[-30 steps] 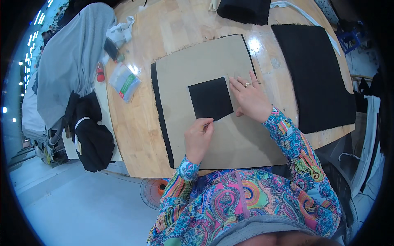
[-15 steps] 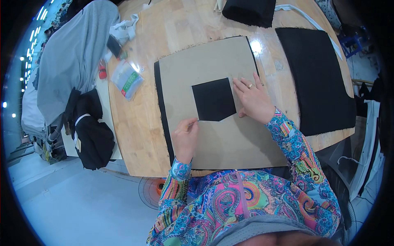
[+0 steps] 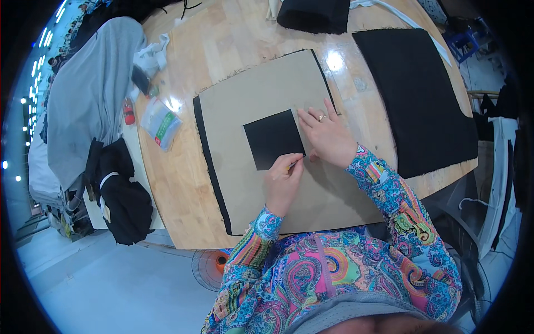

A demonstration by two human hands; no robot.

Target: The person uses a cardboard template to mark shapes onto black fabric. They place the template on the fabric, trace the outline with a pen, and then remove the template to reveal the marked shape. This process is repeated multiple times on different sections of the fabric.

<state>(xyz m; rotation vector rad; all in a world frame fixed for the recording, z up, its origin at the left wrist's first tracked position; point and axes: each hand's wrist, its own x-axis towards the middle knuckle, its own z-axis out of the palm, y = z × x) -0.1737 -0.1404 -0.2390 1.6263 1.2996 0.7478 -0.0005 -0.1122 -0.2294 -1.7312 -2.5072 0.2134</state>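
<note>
A large beige flat sheet (image 3: 245,200) lies over black fabric (image 3: 207,156), which shows along its left side. Near the sheet's middle is a black pocket-shaped area (image 3: 272,136); whether it is an opening or a separate piece I cannot tell. My left hand (image 3: 282,183) pinches a thin, pencil-like stick (image 3: 291,165), mostly hidden by the fingers, at the black shape's lower right corner. Flat on the sheet just right of that shape rests my right hand (image 3: 329,136), fingers extended, a ring on one.
Another black fabric panel (image 3: 420,106) lies at the right, with a folded black bundle (image 3: 313,14) at the back. Toward the left are a plastic packet (image 3: 161,123), a red object (image 3: 128,111), grey cloth (image 3: 94,94) and black cloth (image 3: 127,206). An orange-centred fan (image 3: 210,269) stands below the table edge.
My left hand has moved right, from the black shape's lower left corner to its lower right corner. The right hand stays beside the shape. The whole view has shifted slightly.
</note>
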